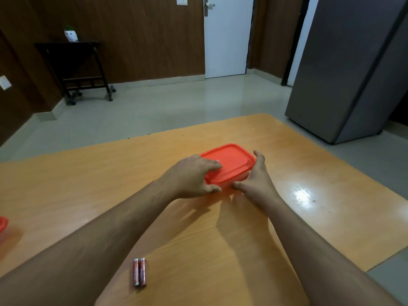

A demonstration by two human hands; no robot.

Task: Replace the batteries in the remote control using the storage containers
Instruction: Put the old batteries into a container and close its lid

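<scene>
Closest to me, two red batteries are lying side by side on the wooden counter, touching each other, in the gap between my forearms. Further out, both my hands are on the storage container sitting around the middle of the counter, orange-red lid on it, clear base just peeking out underneath. My left hand has its grip clamped on the near-left corner, fingers laid over the lid and thumb hooked under the near edge. My right hand is wrapped around the right side, thumb at the near edge and fingers up along the far-right rim. Way over at the left edge there's a sliver of another red lid. Past the counter it's grey floor, a fridge on the right, a white door, and a dark side table on the far left.
</scene>
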